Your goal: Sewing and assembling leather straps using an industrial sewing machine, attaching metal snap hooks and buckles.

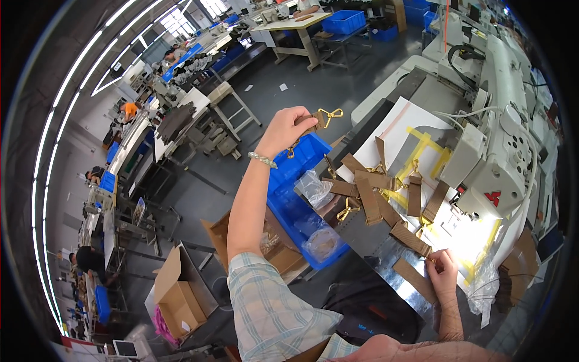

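Raised over the far end of a blue bin (278,199), my left hand (288,128) pinches a short brown webbing strap (318,120). A gold snap hook (330,114) sticks out from its far end, and more gold hardware (293,148) dangles below my fingers. My right hand (443,271) is low at the right, with fingers closed at the gold-fitted end of another brown strap (411,239). A plain brown strap (415,280) lies beside that hand. Several more straps with gold hooks (369,196) are heaped on the work surface between my hands.
A sewing machine (488,163) with a bright lamp stands at the right, over a white sheet with yellow tape (427,145). Clear plastic bags (316,188) lie in the bin. Open cardboard boxes (184,304) sit lower left. Tables, blue crates (344,23) and other people fill the background.
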A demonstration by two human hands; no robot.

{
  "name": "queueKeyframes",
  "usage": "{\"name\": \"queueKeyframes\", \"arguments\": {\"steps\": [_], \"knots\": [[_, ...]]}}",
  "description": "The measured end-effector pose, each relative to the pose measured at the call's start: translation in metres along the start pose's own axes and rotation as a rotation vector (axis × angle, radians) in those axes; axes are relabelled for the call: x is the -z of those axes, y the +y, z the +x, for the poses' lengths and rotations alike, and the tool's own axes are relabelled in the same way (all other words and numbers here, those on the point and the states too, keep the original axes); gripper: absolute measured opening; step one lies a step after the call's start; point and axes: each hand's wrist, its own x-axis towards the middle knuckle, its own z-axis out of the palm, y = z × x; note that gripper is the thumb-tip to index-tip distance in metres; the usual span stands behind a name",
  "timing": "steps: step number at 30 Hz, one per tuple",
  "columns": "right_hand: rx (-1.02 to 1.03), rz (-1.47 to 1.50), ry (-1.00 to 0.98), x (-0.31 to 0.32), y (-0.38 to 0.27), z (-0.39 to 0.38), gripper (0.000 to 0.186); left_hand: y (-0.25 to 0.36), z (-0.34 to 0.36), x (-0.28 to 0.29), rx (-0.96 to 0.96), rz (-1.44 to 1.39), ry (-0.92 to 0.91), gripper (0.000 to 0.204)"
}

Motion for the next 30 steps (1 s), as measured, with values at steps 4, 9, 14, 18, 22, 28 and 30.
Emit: {"name": "queueKeyframes", "arguments": {"steps": [4,9,14,18,22,28,30], "knots": [[-0.036,0.019,-0.040,0.003,-0.003,0.000,0.012,0.009,-0.009,0.015,0.067,-0.166,-0.001,0.023],[0.085,-0.119,-0.008,0.010,-0.037,0.005,0.016,0.044,-0.032,0.018,0.114,-0.622,-0.081,0.015],[0.154,0.089,-0.061,-0.001,-0.084,0.014,0.023,0.091,-0.067,-0.016,0.138,-0.857,-0.210,0.011],[0.360,0.213,-0.405,-0.026,-0.103,0.012,0.046,0.119,-0.089,-0.053,0.177,-1.291,-0.383,0.019],[0.618,0.062,-0.040,-0.051,-0.116,0.002,0.067,0.141,-0.109,-0.085,0.230,-1.428,-0.417,0.024],[0.254,0.351,0.168,-0.063,-0.111,0.002,0.068,0.147,-0.128,-0.117,0.295,-1.712,-0.379,0.029],[0.215,0.357,0.097,-0.061,-0.106,-0.002,0.058,0.145,-0.135,-0.130,0.258,-1.808,-0.419,0.030]]}}
